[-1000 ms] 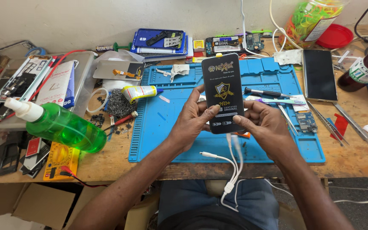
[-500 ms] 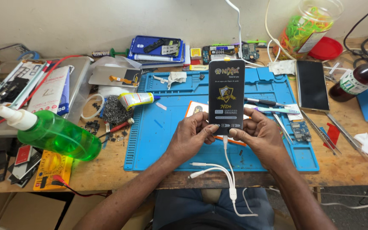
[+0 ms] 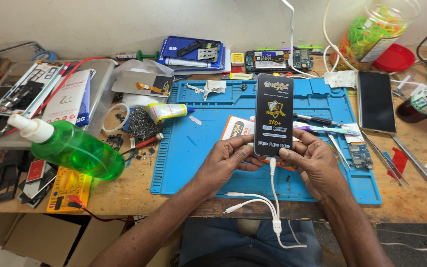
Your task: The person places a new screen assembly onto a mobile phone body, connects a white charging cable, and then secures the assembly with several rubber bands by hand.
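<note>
Between left hand (image 3: pixel 226 159) and right hand (image 3: pixel 313 160), both gripping, stands the black phone (image 3: pixel 274 114).

Left hand (image 3: pixel 226 160) and right hand (image 3: pixel 312 160) side by side, fingers curled inward, pinching.

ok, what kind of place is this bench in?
Most likely a phone repair workbench: a blue silicone work mat with tool slots, bare green circuit boards by the wall, metal tweezers on the wood. Both hands hold a flat black printed packet.
</note>
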